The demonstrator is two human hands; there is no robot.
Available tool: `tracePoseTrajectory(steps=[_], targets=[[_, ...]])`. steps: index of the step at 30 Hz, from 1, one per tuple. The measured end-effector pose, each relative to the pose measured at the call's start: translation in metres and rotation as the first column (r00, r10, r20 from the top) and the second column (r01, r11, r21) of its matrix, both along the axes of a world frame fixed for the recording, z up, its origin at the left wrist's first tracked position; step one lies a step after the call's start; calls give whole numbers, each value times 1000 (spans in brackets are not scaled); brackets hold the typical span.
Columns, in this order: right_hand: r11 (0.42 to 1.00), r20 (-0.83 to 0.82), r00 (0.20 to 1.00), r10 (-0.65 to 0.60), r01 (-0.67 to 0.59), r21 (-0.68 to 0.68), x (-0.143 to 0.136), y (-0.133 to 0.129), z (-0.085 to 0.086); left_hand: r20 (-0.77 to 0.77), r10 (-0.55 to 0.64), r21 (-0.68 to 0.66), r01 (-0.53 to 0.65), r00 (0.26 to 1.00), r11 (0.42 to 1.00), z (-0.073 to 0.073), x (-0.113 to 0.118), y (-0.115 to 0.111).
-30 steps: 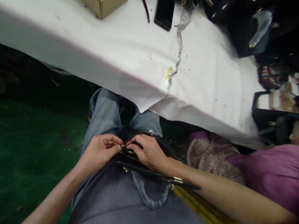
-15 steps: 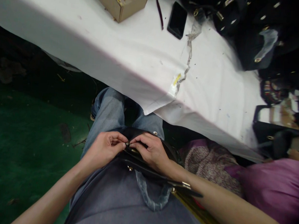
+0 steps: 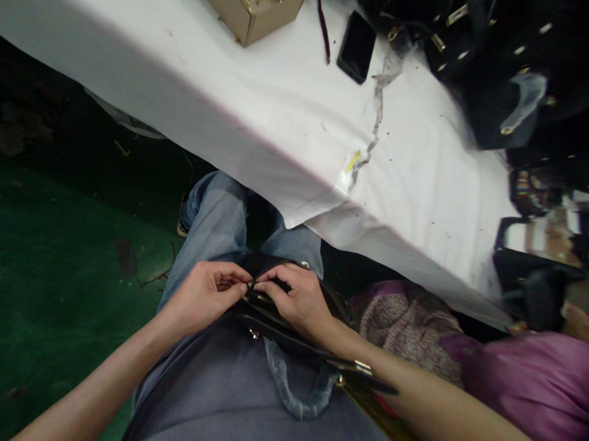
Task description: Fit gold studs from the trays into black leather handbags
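A black handbag rests on my lap against my body, its opening facing up. Its plastic-wrapped handle hangs toward my shirt. My left hand pinches at the bag's opening with thumb and index finger. Right beside it, my right hand also pinches there, its wrist lying over the bag's edge. The fingertips of both hands nearly meet at a small metallic spot. Whatever tiny part lies between them is too small to name.
Ahead stands a white-covered table with a cardboard box of gold-coloured pieces, a black phone and a dark red strip. Black bags are piled at right. A person in purple sits close on the right.
The view has shifted slightly, so the table items appear a little lower and further right. Both hands keep nearly the same pinching pose at the bag's opening.
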State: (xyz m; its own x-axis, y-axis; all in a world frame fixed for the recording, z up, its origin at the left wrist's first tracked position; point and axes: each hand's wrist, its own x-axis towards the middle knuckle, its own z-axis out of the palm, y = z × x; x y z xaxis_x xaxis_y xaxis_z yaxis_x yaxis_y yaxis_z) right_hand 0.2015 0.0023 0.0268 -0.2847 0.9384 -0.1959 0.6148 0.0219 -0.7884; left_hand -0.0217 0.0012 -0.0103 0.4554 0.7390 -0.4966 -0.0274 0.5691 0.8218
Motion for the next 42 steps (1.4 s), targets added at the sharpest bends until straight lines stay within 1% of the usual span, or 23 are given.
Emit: tracePoseTrajectory(steps=[5,8,10,13,15,16,18,20,23,25,28,31,34,37,39,42], targets=[[984,21,996,-87,89,-156,-1,3,2,-54,14,28,-12,998,1000,-2,-3,-7],[970,13,995,-101,101,-223,-2,5,4,-79,12,38,-9,997,999,-3,-2,-9],[966,1,995,-97,95,-241,-2,7,4,-89,41,32,-38,995,999,-2,0,-10],[959,-16,993,-116,108,-262,0,11,3,-102,124,-5,-125,987,992,1,7,-7],[968,-5,995,-103,100,-229,2,14,5,-101,164,-41,-168,981,985,3,11,-5],[979,10,997,-81,81,-189,3,14,7,-102,170,-54,-176,980,983,4,13,-3],[996,48,999,-15,19,-86,6,14,12,-112,172,-67,-180,979,981,4,16,-1],[998,70,996,58,-58,-6,9,10,19,-131,169,-63,-179,977,982,3,18,1],[980,122,974,191,-196,34,16,1,25,-153,175,-28,-181,973,983,4,23,3],[960,219,942,256,-274,55,21,-5,25,-163,173,-6,-176,971,984,7,27,6],[933,364,896,255,-327,149,27,-10,20,-192,166,26,-164,967,986,14,34,12],[907,417,879,232,-350,234,30,-9,14,-200,169,57,-161,965,985,18,40,16],[907,406,885,229,-345,240,32,-6,8,-184,178,75,-166,967,983,19,43,14],[940,300,930,213,-279,195,33,-1,4,-180,174,82,-162,968,983,20,43,10],[958,230,953,197,-237,162,33,3,4,-178,180,121,-160,967,980,21,42,6],[964,161,965,207,-229,133,33,7,4,-173,190,190,-156,966,969,21,41,1]])
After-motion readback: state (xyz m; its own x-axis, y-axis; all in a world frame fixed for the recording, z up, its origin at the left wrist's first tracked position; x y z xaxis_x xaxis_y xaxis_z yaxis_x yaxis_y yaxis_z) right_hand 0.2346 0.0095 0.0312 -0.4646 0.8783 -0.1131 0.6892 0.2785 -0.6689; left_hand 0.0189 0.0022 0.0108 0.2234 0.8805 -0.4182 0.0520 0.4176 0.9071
